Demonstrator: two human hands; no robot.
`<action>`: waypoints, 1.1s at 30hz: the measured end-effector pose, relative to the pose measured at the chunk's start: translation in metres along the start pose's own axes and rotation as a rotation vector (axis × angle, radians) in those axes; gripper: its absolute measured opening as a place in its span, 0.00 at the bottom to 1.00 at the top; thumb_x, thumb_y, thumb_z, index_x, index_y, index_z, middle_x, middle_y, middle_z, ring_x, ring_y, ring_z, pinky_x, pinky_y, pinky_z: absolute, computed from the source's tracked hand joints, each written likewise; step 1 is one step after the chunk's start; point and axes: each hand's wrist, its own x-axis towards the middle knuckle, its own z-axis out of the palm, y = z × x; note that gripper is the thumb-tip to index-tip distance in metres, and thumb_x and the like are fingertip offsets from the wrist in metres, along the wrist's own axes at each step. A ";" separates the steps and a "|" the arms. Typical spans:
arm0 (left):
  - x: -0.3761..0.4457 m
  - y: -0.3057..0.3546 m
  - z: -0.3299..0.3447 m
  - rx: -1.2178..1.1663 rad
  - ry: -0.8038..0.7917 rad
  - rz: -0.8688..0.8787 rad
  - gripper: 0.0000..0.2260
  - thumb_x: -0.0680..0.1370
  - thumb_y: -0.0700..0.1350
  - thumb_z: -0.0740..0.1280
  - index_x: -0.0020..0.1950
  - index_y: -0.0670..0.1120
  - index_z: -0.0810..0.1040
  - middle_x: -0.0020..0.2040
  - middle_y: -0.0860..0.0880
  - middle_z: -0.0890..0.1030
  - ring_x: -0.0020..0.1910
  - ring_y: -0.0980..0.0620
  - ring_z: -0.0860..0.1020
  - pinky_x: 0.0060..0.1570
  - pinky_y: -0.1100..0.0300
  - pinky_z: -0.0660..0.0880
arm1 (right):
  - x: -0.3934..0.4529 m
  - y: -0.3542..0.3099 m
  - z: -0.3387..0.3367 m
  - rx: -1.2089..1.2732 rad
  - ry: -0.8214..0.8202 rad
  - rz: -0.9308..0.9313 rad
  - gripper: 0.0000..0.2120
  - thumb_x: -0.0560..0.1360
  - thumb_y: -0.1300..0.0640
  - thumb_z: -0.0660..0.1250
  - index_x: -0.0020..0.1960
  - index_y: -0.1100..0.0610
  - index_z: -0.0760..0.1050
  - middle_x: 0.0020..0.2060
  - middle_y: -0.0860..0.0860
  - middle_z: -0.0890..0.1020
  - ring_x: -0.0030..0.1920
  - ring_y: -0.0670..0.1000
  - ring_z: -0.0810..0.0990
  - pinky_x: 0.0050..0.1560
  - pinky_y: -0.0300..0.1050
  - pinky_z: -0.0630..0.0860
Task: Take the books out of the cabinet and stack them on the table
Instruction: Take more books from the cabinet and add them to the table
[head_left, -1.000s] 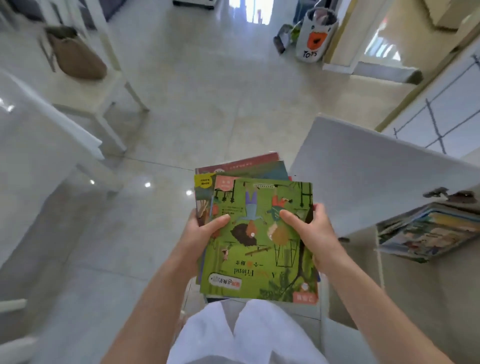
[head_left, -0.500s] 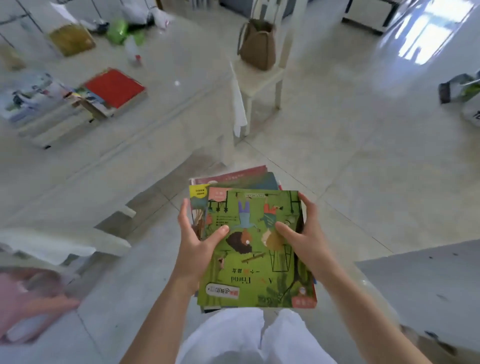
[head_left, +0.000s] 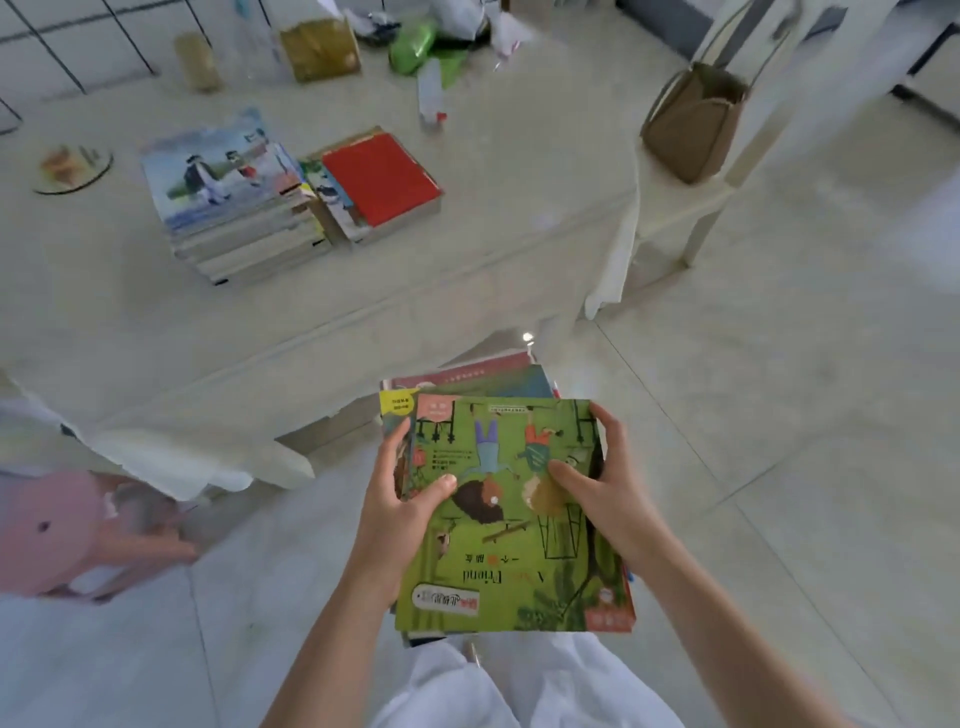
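I hold a bundle of picture books (head_left: 511, 551) in front of me above the floor, a green cover on top. My left hand (head_left: 402, 506) grips its left edge with the thumb on the cover. My right hand (head_left: 605, 491) grips the right edge the same way. Ahead lies the table (head_left: 467, 249) under a white cloth. On it stand two stacks: a taller stack of books (head_left: 234, 202) with a pale illustrated cover, and beside it a lower stack topped by a red book (head_left: 382, 182). The cabinet is out of view.
A white chair (head_left: 691, 197) with a brown bag (head_left: 693, 122) on its seat stands at the table's right end. Bottles, bags and a green packet (head_left: 415, 49) crowd the table's far edge. A round coaster (head_left: 72, 166) lies at left. A pink toy (head_left: 57, 535) sits low left.
My view has swung left from the cabinet and its open door to the table. The table and its two stacks are now nearer and more central. Both hands keep their hold on the bundle.
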 end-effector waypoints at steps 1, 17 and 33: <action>0.010 0.007 0.002 0.003 0.012 0.000 0.32 0.72 0.48 0.73 0.67 0.73 0.63 0.70 0.55 0.71 0.67 0.50 0.72 0.64 0.39 0.71 | 0.013 -0.009 0.001 -0.020 -0.012 -0.010 0.34 0.75 0.60 0.69 0.72 0.42 0.55 0.57 0.52 0.79 0.48 0.51 0.84 0.43 0.51 0.83; 0.194 0.126 0.023 -0.047 0.223 0.019 0.35 0.72 0.51 0.74 0.70 0.70 0.59 0.75 0.55 0.64 0.72 0.49 0.66 0.68 0.38 0.65 | 0.228 -0.172 0.002 -0.095 -0.191 -0.064 0.36 0.73 0.58 0.72 0.72 0.46 0.55 0.52 0.47 0.80 0.49 0.50 0.83 0.52 0.53 0.81; 0.364 0.180 -0.042 -0.224 0.165 -0.004 0.32 0.68 0.36 0.77 0.66 0.55 0.67 0.55 0.52 0.83 0.52 0.53 0.83 0.57 0.44 0.78 | 0.381 -0.264 0.070 -0.105 -0.326 -0.123 0.22 0.71 0.69 0.71 0.60 0.54 0.71 0.51 0.51 0.83 0.52 0.52 0.83 0.49 0.48 0.80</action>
